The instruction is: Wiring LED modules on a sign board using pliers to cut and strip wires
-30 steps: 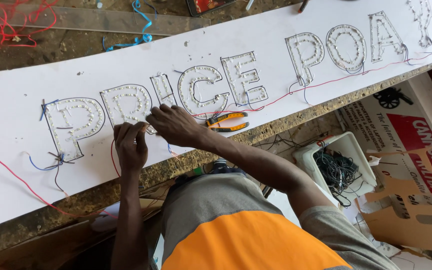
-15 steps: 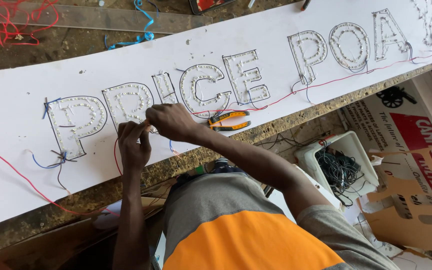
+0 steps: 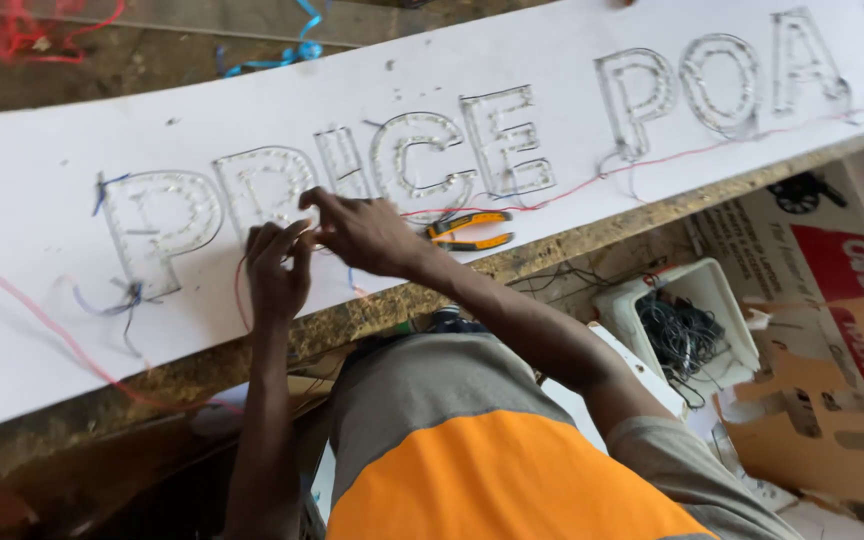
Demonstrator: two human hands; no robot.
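View from above of a long white sign board [image 3: 572,60] lying across a rough tabletop [image 3: 202,365], its outlined letters studded with rows of small bulbs. Landmark: the orange-handled pliers [image 3: 467,230], resting on the board near its lower edge. Immediately left of the pliers, the right hand [image 3: 362,232] lies on the board with fingers curled together, fingertips pinching at a thin red wire [image 3: 242,295] beside the second bulb-studded letter [image 3: 264,190]. Further left of the pliers, the left hand [image 3: 278,270] meets it, fingers pressed together around the same wire; whether it grips the wire firmly cannot be told. The wire loops down from the two hands toward the board's edge. Another red wire [image 3: 652,160] runs from above the pliers off to the right, under the letters. Below and right of the pliers, beneath the tabletop, a white tub [image 3: 717,290] holds tangled black wires [image 3: 680,335]; cardboard [image 3: 812,440] lies further right. Far upper left of the pliers, a blue wire [image 3: 292,50] lies on the tabletop.
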